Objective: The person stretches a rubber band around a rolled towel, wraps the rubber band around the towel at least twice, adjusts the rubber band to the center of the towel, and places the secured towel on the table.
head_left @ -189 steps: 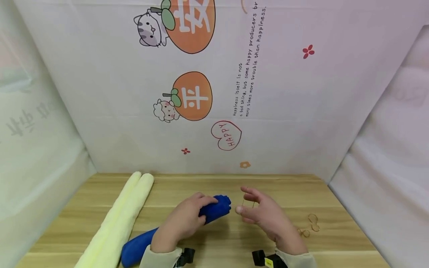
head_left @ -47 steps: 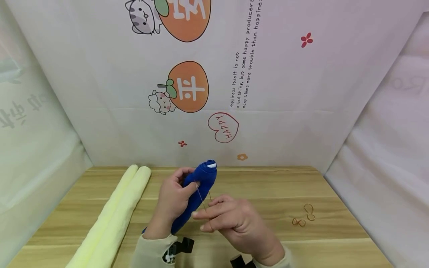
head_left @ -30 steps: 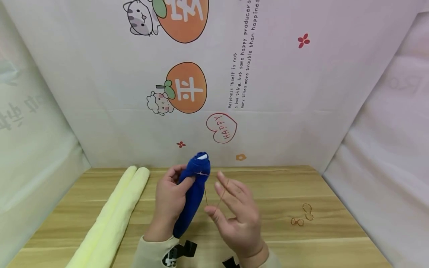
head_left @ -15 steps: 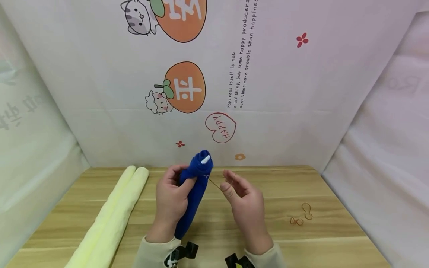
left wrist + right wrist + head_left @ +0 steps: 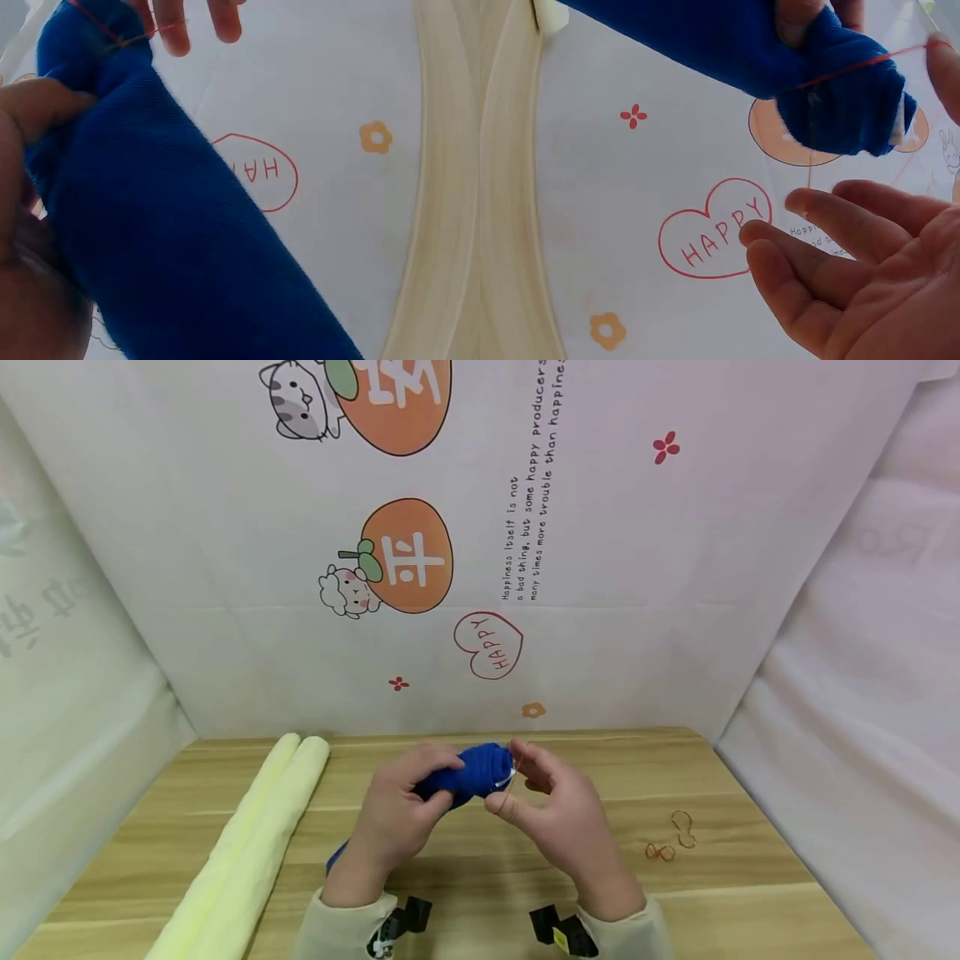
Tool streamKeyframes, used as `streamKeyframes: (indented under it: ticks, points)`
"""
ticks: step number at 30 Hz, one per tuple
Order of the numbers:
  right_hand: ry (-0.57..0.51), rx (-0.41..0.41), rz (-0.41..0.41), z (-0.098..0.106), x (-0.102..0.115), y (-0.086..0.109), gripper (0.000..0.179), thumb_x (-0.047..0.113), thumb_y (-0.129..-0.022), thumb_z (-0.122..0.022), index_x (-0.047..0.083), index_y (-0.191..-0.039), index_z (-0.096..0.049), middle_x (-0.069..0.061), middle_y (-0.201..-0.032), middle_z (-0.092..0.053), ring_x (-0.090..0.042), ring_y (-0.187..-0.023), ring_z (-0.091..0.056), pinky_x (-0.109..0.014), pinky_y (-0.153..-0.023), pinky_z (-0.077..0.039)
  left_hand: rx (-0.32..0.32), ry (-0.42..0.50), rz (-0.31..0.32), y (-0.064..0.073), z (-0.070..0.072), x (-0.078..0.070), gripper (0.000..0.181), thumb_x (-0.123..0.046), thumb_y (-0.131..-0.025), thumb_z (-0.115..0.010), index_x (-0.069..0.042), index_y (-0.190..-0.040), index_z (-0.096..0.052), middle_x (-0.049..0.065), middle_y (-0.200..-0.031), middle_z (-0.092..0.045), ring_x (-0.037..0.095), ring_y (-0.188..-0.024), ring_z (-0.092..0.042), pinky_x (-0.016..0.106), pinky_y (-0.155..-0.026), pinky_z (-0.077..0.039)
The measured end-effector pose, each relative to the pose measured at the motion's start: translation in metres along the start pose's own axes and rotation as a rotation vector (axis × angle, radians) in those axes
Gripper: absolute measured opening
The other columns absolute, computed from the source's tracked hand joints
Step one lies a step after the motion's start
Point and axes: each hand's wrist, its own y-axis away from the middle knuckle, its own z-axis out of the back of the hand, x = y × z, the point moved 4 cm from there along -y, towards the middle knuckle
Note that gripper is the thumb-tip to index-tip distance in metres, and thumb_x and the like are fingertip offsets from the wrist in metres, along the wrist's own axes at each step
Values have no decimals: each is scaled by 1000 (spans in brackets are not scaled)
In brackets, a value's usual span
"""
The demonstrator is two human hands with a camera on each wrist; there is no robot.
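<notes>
My left hand (image 5: 405, 806) grips a rolled blue towel (image 5: 480, 772) near its far end, thumb on the near side. That end points right, and a bit of white (image 5: 898, 124) shows at its tip. A thin reddish rubber band (image 5: 859, 65) crosses the roll behind the tip. From there it stretches to my right hand (image 5: 566, 814), looped over the thumb and fingertips, which are spread apart around the towel's end. The right hand's fingers (image 5: 817, 259) are only slightly bent. My left forearm hides part of the roll in the head view.
Two long pale-yellow rolls (image 5: 255, 843) lie side by side on the left of the wooden table (image 5: 735, 902). Several loose rubber bands (image 5: 683, 829) lie at the right. A printed white cloth (image 5: 600, 652) hangs behind, with white cloth on both sides.
The towel was lower and without the band at first; it was lifted and banded, then its end tipped from upward to rightward. My right hand has moved in around that end, stretching the band.
</notes>
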Motion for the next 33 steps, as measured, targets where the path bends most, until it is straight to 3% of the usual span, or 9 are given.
streamKeyframes:
  ticks: [7, 12, 15, 23, 28, 33]
  points:
    - [179, 100, -69, -5, -1, 0, 75, 55, -70, -73, 10, -128, -56, 0, -121, -58, -18, -101, -59, -38, -83, -48, 169, -115, -59, 0, -7, -3, 35, 5, -72, -73, -21, -95, -70, -10, -106, -62, 9, -101, -54, 32, -81, -48]
    - [294, 215, -69, -12, -2, 1, 79, 61, -71, -69, 5, -127, -56, -7, -113, -62, -14, -86, -59, -30, -69, -50, 263, -201, -104, -1, -12, -8, 31, 4, -72, -73, -19, -93, -71, -10, -103, -64, 8, -99, -55, 30, -81, -47]
    - [353, 274, -56, -15, -2, 1, 78, 60, -73, -68, 3, -125, -56, -8, -107, -63, -12, -78, -56, -29, -65, -48, 301, -208, -91, 0, -15, -9, 32, 3, -73, -74, -19, -95, -70, -10, -102, -64, 8, -99, -55, 30, -82, -47]
    - [353, 328, -66, -21, -7, 1, 68, 58, -76, -67, 8, -121, -58, -3, -100, -63, -12, -75, -55, -31, -63, -47, 394, -294, 0, 0, -21, -11, 47, 0, -77, -72, -22, -117, -61, -10, -112, -60, 9, -103, -54, 36, -89, -44]
    - [353, 357, -52, -24, -11, 1, 60, 62, -79, -61, 13, -114, -61, 3, -93, -62, -9, -72, -55, -30, -61, -47, 418, -334, -42, 0, -26, -14, 50, -3, -78, -71, -27, -119, -60, -15, -109, -61, 8, -99, -54, 36, -89, -41]
    - [339, 374, -50, -25, -14, 1, 41, 52, -83, -64, 16, -102, -64, 9, -80, -59, -9, -63, -53, -28, -54, -45, 416, -326, -79, 1, -26, -15, 43, -3, -77, -71, -26, -113, -63, -16, -103, -61, 7, -96, -52, 33, -88, -40]
